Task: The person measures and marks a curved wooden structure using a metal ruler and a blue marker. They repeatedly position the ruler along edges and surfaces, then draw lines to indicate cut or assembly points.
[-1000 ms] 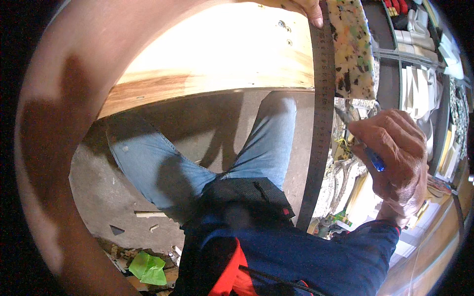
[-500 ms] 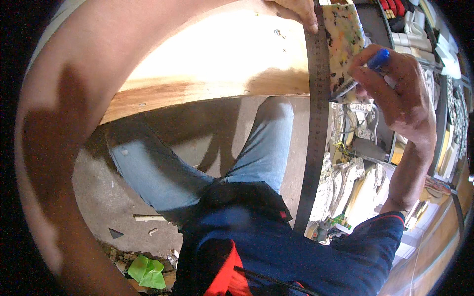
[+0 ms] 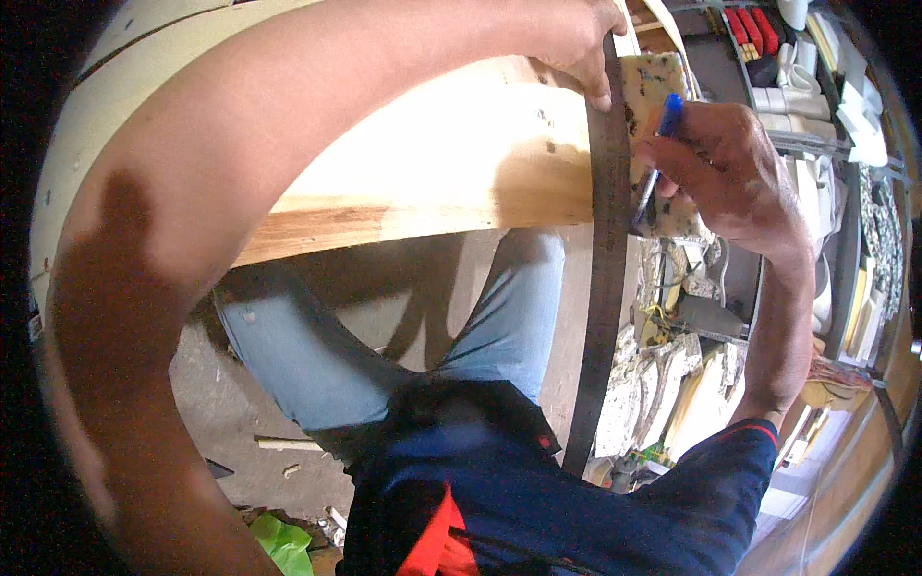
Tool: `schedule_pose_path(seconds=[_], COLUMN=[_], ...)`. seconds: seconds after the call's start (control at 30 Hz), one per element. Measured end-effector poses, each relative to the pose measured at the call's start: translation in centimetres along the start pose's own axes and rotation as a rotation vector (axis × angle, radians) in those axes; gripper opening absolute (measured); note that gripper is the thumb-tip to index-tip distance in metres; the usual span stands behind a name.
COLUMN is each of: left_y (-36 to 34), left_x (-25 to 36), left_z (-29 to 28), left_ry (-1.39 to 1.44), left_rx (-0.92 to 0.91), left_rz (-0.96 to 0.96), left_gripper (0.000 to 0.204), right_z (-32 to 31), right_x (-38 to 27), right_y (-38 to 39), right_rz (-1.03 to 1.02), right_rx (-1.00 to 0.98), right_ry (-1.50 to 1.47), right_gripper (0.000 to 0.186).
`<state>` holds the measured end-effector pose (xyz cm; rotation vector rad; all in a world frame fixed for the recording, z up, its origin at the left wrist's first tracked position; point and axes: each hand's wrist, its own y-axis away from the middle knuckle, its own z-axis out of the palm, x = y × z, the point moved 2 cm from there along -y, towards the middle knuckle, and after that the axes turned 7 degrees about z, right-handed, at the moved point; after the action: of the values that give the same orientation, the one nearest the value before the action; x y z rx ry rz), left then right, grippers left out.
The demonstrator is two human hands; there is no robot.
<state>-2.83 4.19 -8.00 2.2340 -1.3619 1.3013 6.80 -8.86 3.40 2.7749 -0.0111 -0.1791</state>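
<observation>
Head view: see long dark ruler (image 3: pixel 605 240) at the right end of the wooden table (image 3: pixel 413 173), long axis roughly fore-and-aft, overhanging the near edge and running back past the right leg (image 3: pixel 528 288), veering slightly left. Touched near its far part by left hand (image 3: pixel 576 53), with fingers parted; can't tell if pinched. In right hand (image 3: pixel 725 158), with fingers closed around blue-ended pen (image 3: pixel 669 117): blue end up, tip slanted nearward and left, at the speckled block (image 3: pixel 658 77), just beside ruler's right edge. Can't tell if touching.
</observation>
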Motion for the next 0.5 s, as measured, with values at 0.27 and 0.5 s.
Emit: schedule_pose_path(seconds=[0.27,0.5], left_y=[-0.8,-0.9], left_x=[-0.4,0.1], left_z=[0.3,0.3], left_ry=[-0.207,-0.229], left_rx=[0.077,0.044], left_rz=[0.127,0.108], left_gripper=[0.076,0.075], right_z=[-1.0,-3.3], right_x=[-0.6,-1.3], right_y=[-3.0,-7.7], right_rz=[-0.001,-0.391], right_rx=[0.181,0.381], right_ry=[0.147,0.683], right_gripper=[0.020,0.019])
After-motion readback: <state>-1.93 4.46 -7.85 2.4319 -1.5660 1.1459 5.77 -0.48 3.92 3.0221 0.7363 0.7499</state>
